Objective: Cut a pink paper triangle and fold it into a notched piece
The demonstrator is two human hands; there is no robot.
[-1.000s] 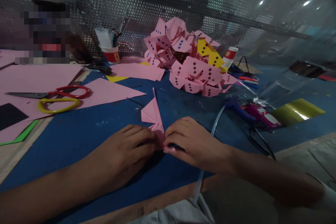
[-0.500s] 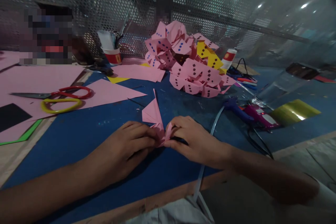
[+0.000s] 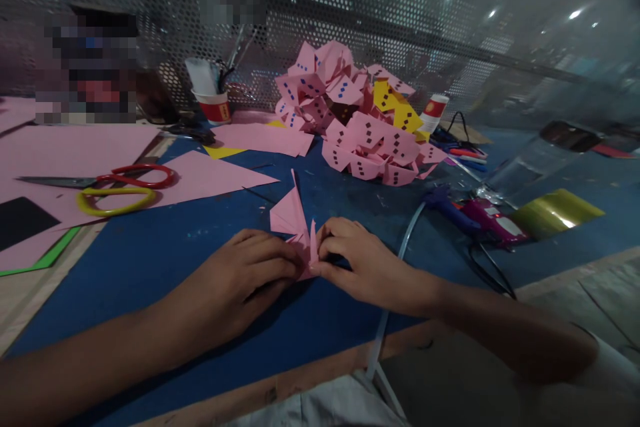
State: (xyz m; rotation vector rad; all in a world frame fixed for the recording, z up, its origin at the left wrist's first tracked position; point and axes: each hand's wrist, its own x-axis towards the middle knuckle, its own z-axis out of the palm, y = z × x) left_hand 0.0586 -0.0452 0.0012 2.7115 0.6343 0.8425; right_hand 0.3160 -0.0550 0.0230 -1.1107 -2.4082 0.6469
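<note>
A folded piece of pink paper (image 3: 291, 211) lies on the blue tabletop, its long narrow point reaching away from me. My left hand (image 3: 253, 270) rests on the table with its fingers closed on the paper's left side. From the right, the thumb and fingertips of my right hand (image 3: 357, 257) pinch the lower right edge. Between the hands a narrow strip of the paper stands up. My left fingers cover the lower left part of the fold.
Scissors (image 3: 120, 188) with red and yellow handles lie on pink sheets (image 3: 197, 170). Dotted pink paper pieces (image 3: 370, 147) are heaped behind. A paper cup (image 3: 214, 107) stands back left. At right are a glue gun (image 3: 450, 207), its cord and a clear bottle (image 3: 525, 160).
The narrow strip of paper, earlier leaning right under my right fingers, now stands more upright. My right fingertips have shifted slightly. My left hand has hardly moved.
</note>
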